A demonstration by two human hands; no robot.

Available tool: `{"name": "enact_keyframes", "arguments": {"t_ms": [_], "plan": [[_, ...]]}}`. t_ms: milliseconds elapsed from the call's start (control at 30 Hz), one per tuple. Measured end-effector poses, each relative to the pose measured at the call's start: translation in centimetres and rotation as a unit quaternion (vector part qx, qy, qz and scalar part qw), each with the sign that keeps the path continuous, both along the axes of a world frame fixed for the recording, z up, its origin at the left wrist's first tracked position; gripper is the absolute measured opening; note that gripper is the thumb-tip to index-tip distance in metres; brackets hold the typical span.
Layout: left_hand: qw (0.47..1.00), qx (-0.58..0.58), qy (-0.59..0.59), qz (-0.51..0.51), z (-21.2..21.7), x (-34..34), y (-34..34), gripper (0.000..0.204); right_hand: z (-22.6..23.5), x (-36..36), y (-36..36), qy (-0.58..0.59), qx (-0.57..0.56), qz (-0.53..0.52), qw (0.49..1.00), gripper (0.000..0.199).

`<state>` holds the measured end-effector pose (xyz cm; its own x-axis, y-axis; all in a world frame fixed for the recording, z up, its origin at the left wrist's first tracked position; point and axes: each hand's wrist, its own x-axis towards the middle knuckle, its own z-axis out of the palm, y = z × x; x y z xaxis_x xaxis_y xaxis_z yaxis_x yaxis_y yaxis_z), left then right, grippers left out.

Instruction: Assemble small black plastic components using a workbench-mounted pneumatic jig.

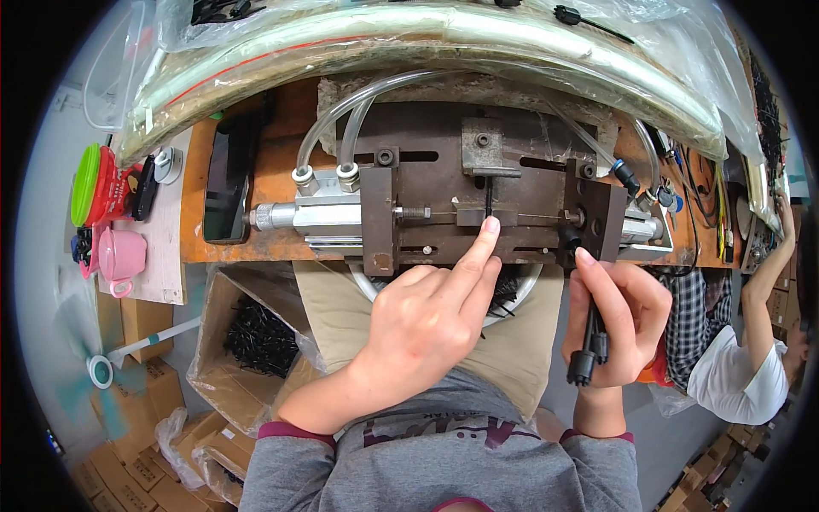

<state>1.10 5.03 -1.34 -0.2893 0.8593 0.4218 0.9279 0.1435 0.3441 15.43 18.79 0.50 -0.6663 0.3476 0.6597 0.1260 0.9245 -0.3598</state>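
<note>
My left hand [435,311] has its index finger stretched out, the tip touching a thin black rod [489,198] in the small metal block [474,217] at the middle of a dark metal fixture [444,183]. Its other fingers are partly curled and hold nothing I can see. My right hand [627,320] is closed around several black plastic rods [587,358], their knobbed ends hanging below the fingers. Thumb and index fingertip are near the fixture's right upright plate [604,224], beside a black end piece [570,237].
Air cylinders [328,220] with clear hoses [328,128] flank the fixture. A phone [230,175] lies left on the wooden bench, beyond it a pink cup [119,256]. Below left, a carton [247,341] holds black parts. A plastic-wrapped roll [426,43] spans the back. Another person [742,375] sits right.
</note>
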Motion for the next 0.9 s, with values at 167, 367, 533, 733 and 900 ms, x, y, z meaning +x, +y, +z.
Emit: {"name": "enact_keyframes", "arguments": {"t_ms": [167,367,533,733,900], "plan": [[0.994,0.022,-0.102,-0.016,0.5,-0.1,-0.3,0.036,-0.6,-0.1,0.2,0.002,0.087,0.030,0.996,0.036],[0.910,0.140,-0.360,-0.148,2.1,0.4,-1.6,0.048,-0.6,-1.1,0.0,-0.011,0.135,0.089,0.987,0.033],[0.929,0.152,-0.317,-0.119,1.9,0.1,-1.3,0.056,-0.5,-1.8,0.2,0.001,0.138,0.074,0.988,0.035],[0.975,0.120,-0.186,-0.011,-4.1,-0.2,-3.2,0.026,-1.2,-0.5,0.5,0.038,0.100,-0.047,0.993,0.036],[0.956,0.067,-0.278,0.057,-7.6,0.1,-5.2,0.020,-1.4,-0.1,1.1,0.074,0.094,-0.088,0.989,0.036]]}}
